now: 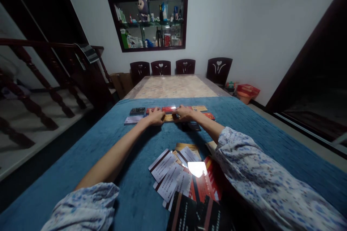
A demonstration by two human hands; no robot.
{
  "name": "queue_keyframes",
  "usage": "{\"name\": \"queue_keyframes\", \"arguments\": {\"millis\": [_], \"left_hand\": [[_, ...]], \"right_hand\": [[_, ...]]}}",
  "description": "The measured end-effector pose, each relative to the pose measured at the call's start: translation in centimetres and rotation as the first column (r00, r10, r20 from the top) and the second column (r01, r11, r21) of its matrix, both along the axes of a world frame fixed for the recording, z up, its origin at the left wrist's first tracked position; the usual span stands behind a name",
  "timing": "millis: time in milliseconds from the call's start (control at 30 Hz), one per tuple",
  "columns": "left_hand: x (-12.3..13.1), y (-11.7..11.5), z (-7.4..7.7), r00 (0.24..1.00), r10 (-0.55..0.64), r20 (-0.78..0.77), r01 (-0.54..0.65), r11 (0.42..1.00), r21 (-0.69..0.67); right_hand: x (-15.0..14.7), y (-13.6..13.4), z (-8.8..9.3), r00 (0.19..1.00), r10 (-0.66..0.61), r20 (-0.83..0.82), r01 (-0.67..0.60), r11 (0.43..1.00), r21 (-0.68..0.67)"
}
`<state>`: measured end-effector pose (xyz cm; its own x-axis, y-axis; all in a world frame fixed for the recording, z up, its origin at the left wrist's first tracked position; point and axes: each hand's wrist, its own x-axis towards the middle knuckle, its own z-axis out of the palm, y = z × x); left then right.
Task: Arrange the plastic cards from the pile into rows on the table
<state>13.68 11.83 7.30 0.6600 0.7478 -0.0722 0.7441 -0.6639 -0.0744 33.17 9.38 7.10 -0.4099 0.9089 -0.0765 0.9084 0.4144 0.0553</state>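
On a blue cloth, two rows of plastic cards lie at arm's length. My left hand point(156, 116) is closed, its fingertips at the left end of a yellow card point(168, 118) in the near row. Curled over the same card's right end is my right hand point(183, 113), also closed. Behind them lies a red card point(168, 109). A black card point(137, 111) and a white card point(133, 120) are to the left. To the right are a gold card point(200, 108), an orange-red card point(209, 116) and a dark card point(191, 126). My hands partly cover the rows.
Close to me is a loose, overlapping pile with white cards point(169, 179), red cards point(200, 184) and black cards point(187, 213). The blue cloth point(108, 144) covers the near part of the marble-patterned table point(176, 86). Chairs point(185, 66) stand along the far side.
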Motion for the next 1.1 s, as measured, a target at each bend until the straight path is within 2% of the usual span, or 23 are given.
{"name": "queue_keyframes", "arguments": {"millis": [200, 400, 600, 867, 1100], "left_hand": [[0.3, 0.3, -0.5, 0.999, -0.007, -0.039, 0.008, 1.0, 0.028], [0.4, -0.2, -0.1, 0.998, -0.004, -0.066, 0.006, 1.0, 0.031], [0.1, -0.4, 0.0, 0.999, -0.026, -0.033, 0.027, 0.998, 0.055], [0.4, -2.0, 1.0, 0.99, -0.119, 0.07, 0.107, 0.982, 0.154], [2.3, -4.3, 1.0, 0.936, -0.283, 0.209, 0.241, 0.949, 0.202]], "right_hand": [[-0.5, 0.0, -0.1, 1.0, 0.004, 0.003, -0.004, 1.0, 0.006], [-1.2, -1.2, 0.6, 0.998, -0.063, 0.006, 0.063, 0.998, 0.006], [-1.0, -1.4, 0.6, 0.997, -0.069, 0.021, 0.068, 0.997, 0.031], [0.9, -3.2, 1.3, 0.999, -0.045, -0.031, 0.048, 0.995, 0.088], [3.6, -5.8, 1.8, 0.996, -0.043, -0.076, 0.052, 0.99, 0.131]]}}
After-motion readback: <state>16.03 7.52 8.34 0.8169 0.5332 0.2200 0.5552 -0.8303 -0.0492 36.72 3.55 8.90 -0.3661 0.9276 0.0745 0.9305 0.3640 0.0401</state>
